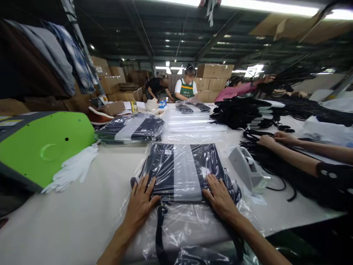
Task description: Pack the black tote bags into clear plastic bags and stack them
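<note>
Garment packing warehouse: stacked cartons [214, 70]

Small white labels on the bagged garment [183, 167]; their print is too small to read.

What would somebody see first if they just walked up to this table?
Probably the dark folded garment in a clear plastic bag at the front, with the left hand and right hand pressing flat on it. Next, the bright green machine cover at the left, with white gloves lying beside it. On the right, a co-worker's hands reach into a heap of black straps.
</note>
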`<state>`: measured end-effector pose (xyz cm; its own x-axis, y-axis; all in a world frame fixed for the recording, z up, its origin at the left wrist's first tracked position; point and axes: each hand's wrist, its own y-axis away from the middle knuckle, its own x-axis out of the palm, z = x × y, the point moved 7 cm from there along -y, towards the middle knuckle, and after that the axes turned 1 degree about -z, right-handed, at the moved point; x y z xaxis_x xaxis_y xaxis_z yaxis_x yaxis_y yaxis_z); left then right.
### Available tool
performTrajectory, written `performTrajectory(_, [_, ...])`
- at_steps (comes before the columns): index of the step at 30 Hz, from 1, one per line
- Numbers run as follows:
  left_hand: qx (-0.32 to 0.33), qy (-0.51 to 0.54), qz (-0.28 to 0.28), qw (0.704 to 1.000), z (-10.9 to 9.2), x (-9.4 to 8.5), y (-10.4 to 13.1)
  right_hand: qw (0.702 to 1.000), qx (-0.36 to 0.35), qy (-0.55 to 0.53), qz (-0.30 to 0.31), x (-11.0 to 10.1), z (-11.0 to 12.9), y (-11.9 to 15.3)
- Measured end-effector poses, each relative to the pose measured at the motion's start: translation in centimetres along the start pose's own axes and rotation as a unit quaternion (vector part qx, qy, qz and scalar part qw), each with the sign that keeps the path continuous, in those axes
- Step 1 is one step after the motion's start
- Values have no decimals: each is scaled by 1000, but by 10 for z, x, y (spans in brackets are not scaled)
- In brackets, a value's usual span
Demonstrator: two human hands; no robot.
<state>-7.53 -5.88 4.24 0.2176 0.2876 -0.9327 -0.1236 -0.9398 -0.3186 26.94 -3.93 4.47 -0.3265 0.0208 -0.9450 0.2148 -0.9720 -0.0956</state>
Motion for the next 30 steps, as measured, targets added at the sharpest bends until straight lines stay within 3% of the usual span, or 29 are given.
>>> performTrajectory(2, [-65,24,-33,997,19,-4,-6,999,16,-20,42,-8,-2,-11])
performTrajectory(4, [-160,60,-29,985,42,-7,-16,998,28,-31,40,-24,1,-26])
performTrajectory(6, [-230,103,29,967,58,-4,-31,1000,17,-20,1,-40,11,-43])
performTrajectory(8, [-258,140,95,951,64,-1,-48,1000,-2,4,-14,-43,23,-56])
performTrajectory(14, [-267,176,157,934,63,-1,-92,995,12,13,94,6,20,-65])
performTrajectory(19, [-273,236,208,909,55,-1,-98,996,23,-8,82,10,11,-63])
performTrajectory(25, [-297,412,310,804,41,-8,-86,996,19,-37,78,3,13,-60])
performTrajectory(27, [-278,442,338,783,34,-7,-82,996,17,-48,78,2,14,-60])
performTrajectory(30, [-252,508,325,756,25,-2,-76,995,19,-57,80,0,15,-58])
